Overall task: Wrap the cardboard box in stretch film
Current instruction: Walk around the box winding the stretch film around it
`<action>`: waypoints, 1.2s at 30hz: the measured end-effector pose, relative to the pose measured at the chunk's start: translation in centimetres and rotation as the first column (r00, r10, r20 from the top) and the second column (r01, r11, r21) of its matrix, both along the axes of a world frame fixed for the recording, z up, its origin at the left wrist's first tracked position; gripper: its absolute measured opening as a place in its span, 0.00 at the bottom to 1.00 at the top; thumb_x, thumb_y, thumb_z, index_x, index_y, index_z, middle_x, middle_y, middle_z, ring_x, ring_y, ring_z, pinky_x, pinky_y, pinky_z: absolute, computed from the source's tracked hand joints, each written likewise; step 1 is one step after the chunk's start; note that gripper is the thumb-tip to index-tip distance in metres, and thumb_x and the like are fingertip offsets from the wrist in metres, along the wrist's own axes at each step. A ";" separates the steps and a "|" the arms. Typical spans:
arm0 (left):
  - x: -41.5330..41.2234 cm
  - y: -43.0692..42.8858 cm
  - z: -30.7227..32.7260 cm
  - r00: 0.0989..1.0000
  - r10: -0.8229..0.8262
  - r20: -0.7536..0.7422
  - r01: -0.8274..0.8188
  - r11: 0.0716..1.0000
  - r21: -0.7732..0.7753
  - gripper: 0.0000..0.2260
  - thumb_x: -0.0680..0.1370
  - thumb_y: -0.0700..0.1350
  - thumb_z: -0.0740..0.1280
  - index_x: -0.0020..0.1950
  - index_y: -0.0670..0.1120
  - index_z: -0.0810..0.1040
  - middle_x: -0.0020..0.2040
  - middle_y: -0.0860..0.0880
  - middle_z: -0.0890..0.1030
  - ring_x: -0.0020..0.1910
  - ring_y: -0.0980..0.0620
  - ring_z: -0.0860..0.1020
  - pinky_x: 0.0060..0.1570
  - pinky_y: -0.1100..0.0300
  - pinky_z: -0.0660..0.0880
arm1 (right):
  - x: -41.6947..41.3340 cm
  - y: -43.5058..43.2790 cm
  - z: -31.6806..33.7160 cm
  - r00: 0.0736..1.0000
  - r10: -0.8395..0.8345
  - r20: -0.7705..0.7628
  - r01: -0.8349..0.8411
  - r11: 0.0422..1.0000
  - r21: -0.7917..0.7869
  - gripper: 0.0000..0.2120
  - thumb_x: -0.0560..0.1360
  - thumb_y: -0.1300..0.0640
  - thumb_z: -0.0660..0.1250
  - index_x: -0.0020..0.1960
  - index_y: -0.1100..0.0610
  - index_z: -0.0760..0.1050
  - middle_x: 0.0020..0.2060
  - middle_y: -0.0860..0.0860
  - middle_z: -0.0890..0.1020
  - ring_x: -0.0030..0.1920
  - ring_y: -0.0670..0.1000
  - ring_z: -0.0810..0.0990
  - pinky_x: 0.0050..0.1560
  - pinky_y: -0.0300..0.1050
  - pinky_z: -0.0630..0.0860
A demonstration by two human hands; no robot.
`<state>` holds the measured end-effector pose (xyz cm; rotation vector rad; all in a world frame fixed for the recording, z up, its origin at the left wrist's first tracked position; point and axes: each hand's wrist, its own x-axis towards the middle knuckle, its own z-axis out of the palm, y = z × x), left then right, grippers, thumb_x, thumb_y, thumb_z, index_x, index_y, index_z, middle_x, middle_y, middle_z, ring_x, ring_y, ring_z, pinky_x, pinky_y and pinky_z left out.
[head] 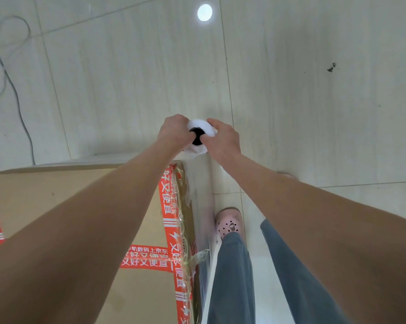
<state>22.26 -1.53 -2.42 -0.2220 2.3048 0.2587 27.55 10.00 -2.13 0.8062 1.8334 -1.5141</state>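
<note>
A large cardboard box (57, 195) with red printed tape fills the lower left; I look down on its top. The stretch film roll (198, 127) stands upright just past the box's far right corner, its dark core hole facing me. My left hand (173, 130) grips the roll's top from the left and my right hand (223, 139) grips it from the right. Clear film (203, 206) runs down from the roll along the box's right side, wrinkled near the top edge.
Pale tiled floor (290, 90) spreads around the box. My legs in grey trousers and a pink clog (230, 224) stand right beside the box's right side. Loose cables (12, 85) lie on the floor at far left. A small dark mark (331, 67) sits at right.
</note>
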 end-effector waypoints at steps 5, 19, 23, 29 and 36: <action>0.1 -0.6 0.8 1.000 0.015 -0.009 -0.015 1.000 0.004 0.11 0.73 0.41 0.65 0.54 0.44 0.81 0.48 0.45 0.81 0.48 0.45 0.80 0.49 0.53 0.78 | 0.6 -1.0 -0.5 0.994 -0.073 0.084 0.072 0.997 0.019 0.25 0.75 0.52 0.68 0.70 0.53 0.67 0.62 0.53 0.74 0.55 0.53 0.77 0.50 0.41 0.71; 0.6 1.1 0.9 0.999 0.033 0.009 -0.032 0.995 -0.093 0.08 0.72 0.37 0.63 0.46 0.43 0.81 0.42 0.44 0.80 0.40 0.45 0.74 0.38 0.58 0.69 | -0.4 -0.7 0.6 0.980 0.119 0.161 -0.138 0.984 0.113 0.14 0.77 0.56 0.64 0.62 0.55 0.72 0.46 0.48 0.73 0.44 0.53 0.76 0.50 0.49 0.78; 0.9 0.8 0.9 1.000 0.002 0.018 -0.001 0.998 -0.070 0.09 0.73 0.38 0.64 0.50 0.45 0.80 0.49 0.44 0.81 0.50 0.43 0.78 0.42 0.58 0.70 | -0.7 -0.6 0.9 0.973 0.142 0.180 -0.165 0.979 0.116 0.16 0.77 0.54 0.65 0.64 0.55 0.71 0.50 0.50 0.76 0.47 0.54 0.78 0.53 0.51 0.78; 0.9 0.6 1.4 0.979 -0.194 -0.067 0.188 0.978 -0.092 0.13 0.77 0.43 0.64 0.61 0.46 0.73 0.56 0.46 0.77 0.55 0.45 0.76 0.47 0.54 0.72 | -1.5 0.0 1.1 0.958 0.215 0.191 -0.255 0.941 0.222 0.14 0.75 0.55 0.67 0.58 0.55 0.68 0.49 0.51 0.76 0.45 0.53 0.76 0.44 0.47 0.74; 0.3 -1.1 1.9 0.980 0.195 -0.035 -0.196 0.979 -0.049 0.10 0.74 0.48 0.67 0.51 0.43 0.75 0.46 0.45 0.78 0.43 0.45 0.75 0.38 0.58 0.67 | -3.7 -1.6 1.5 0.946 0.315 0.080 -0.325 0.905 0.273 0.15 0.74 0.57 0.64 0.60 0.48 0.72 0.51 0.50 0.79 0.48 0.54 0.79 0.50 0.47 0.77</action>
